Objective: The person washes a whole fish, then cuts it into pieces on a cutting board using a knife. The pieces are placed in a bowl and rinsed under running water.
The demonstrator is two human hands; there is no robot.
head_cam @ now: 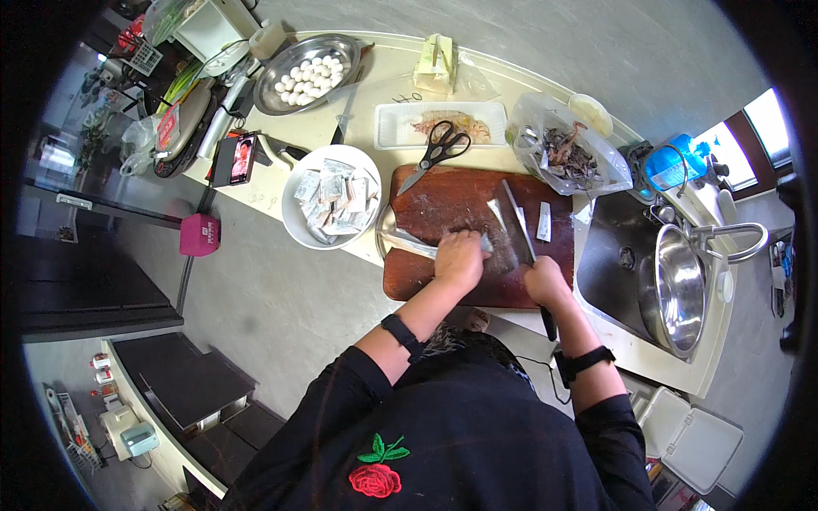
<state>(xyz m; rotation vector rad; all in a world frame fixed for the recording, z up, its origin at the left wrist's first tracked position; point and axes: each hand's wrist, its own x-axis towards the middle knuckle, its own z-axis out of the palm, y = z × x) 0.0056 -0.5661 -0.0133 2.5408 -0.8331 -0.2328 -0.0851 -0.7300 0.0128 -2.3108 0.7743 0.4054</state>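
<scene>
On the wooden cutting board (422, 191), my left hand (460, 259) presses down on a long silvery fish (412, 243), whose tapering part lies towards the board's left edge. My right hand (547, 281) grips the black handle of a kitchen knife (519, 220); its blade points away from me over the board. Cut silvery fish pieces (544, 222) lie around the blade. Black-handled scissors (436, 155) rest across the board's far edge and a white tray. A white bowl (289, 220) full of silvery fish pieces stands left of the board.
Behind the board, a white plastic tray (390, 128) holds shrimp-like food. A clear bag (530, 115) of scraps stands at the back right. A steel basin (680, 287) leans in the sink (607, 255). A steel bowl (265, 96) of eggs and a phone (242, 160) are at the left.
</scene>
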